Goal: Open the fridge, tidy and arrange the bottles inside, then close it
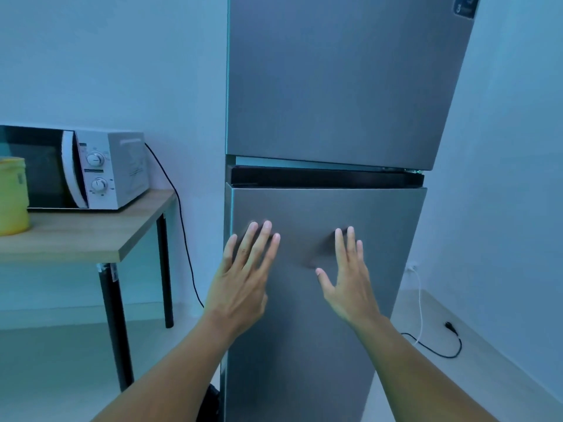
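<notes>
At centre frame the fridge (335, 117) is seen upright w/ both doors shut: upper door above, lower door (380, 233) below, a dark recessed strip (323, 178) running between them. No bottles can be seen, since they would be inside. Both hands are held up in front of the lower door, approx. at its upper part; the left hand (243, 275) is spread w/ fingers fanned near the door's left edge, the right hand (347, 278) is likewise spread, thumb out, nearer the door's middle. Nothing is gripped by either. Whether the palms are touching the metal or only hovering just off it cannot be told, though soft shadows are cast on the door beside the fingertips. Judged from the shut doors alone, either the opening step or the final closing push could be in hand; which one cannot be settled from this view. If opening is meant, a grip at the dark strip or at the door edge would be needed next, then an outward pull. Beside the fridge, to the left, a wooden table (91, 236) is set against the wall, w/ a microwave (100, 169) and a yellow container (12, 196) on it; cables (438, 351) are lying on the floor at right.
</notes>
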The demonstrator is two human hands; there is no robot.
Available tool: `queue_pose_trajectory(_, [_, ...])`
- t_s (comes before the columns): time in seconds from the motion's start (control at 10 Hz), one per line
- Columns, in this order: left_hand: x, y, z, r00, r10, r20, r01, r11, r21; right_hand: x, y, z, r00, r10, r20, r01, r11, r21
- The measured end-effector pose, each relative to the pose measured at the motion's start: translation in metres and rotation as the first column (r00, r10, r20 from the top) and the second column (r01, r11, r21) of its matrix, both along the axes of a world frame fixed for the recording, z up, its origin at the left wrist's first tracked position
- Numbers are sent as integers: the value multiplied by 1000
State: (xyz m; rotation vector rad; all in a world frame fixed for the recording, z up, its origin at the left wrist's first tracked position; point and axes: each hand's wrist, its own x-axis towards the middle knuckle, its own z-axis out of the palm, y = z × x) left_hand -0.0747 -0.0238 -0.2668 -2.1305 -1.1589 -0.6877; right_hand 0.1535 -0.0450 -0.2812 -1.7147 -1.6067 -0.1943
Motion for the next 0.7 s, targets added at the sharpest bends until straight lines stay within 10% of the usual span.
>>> queue_pose_trajectory(0.7, [10, 45, 5, 995, 58, 80, -22, 920, -390, 47, 8, -1, 986, -3, -169, -22, 989, -146])
